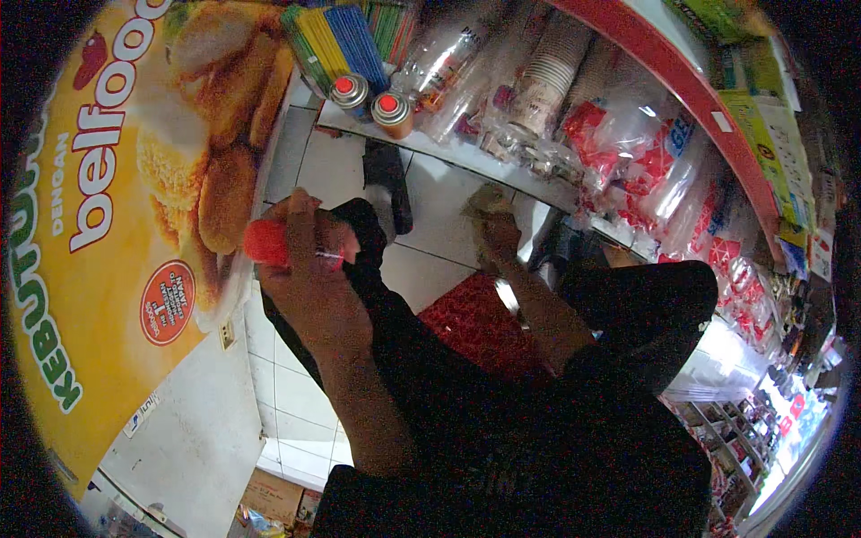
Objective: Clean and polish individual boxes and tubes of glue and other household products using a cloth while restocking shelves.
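My left hand (306, 255), at left centre, is closed around a red-ended object (266, 242), perhaps a capped bottle; the fingers hide much of it. To its right, my right hand (499, 235) grips a crumpled, pale yellowish cloth or paper (485, 202), blurred, above the tiled floor. Something shiny, perhaps a watch, shows at that wrist. Beyond the hands, two gas canisters with red caps (348, 91) (392, 113) stand at the end of a white shelf (457, 148).
The shelf holds bundled coloured straws (340, 47), stacked paper cups (546, 81) and bagged plastic goods (625, 148). A yellow-printed freezer or cabinet (202, 316) borders the left. A red patterned mat (471, 323) lies on the white tiles. A cardboard box (272, 494) sits low down.
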Demonstrator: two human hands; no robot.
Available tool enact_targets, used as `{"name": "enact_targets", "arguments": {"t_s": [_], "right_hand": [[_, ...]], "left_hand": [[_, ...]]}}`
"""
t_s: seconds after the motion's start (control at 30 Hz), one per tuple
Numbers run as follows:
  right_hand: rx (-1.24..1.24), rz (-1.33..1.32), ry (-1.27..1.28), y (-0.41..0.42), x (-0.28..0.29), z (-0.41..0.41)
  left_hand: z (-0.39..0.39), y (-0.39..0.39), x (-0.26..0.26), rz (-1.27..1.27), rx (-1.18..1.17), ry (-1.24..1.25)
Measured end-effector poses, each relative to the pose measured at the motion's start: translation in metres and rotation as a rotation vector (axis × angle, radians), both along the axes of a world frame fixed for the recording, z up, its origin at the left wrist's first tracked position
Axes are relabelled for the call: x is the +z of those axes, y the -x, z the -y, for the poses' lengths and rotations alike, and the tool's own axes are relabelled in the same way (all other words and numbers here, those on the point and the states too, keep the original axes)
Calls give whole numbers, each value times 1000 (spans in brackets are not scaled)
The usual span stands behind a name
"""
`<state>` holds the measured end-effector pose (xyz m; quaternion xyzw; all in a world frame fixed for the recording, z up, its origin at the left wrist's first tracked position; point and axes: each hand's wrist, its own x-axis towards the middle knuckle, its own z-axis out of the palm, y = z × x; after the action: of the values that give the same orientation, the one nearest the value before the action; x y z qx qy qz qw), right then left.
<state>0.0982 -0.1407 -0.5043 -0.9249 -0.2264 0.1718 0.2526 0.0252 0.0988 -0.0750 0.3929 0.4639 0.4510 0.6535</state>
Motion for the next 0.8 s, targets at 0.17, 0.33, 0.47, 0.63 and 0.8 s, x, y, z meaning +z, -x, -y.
{"name": "enact_targets", "arguments": {"t_s": [0.17, 0.33, 0.47, 0.63, 0.8], "right_hand": [[-110, -670, -1280, -55, 38, 18], [131, -962, -1008, -99, 142, -3], [334, -518, -338, -98, 309, -21], [364, -566, -753, -76, 409, 0], [165, -519, -740, -74, 407, 26]], "left_hand": [[10, -5, -16, 40, -259, 35], [22, -5, -33, -169, -567, -166], [40, -4, -52, -412, -861, -554], [85, -20, -44, -319, -981, -675], [93, -33, -47, -215, -997, -735]]}}
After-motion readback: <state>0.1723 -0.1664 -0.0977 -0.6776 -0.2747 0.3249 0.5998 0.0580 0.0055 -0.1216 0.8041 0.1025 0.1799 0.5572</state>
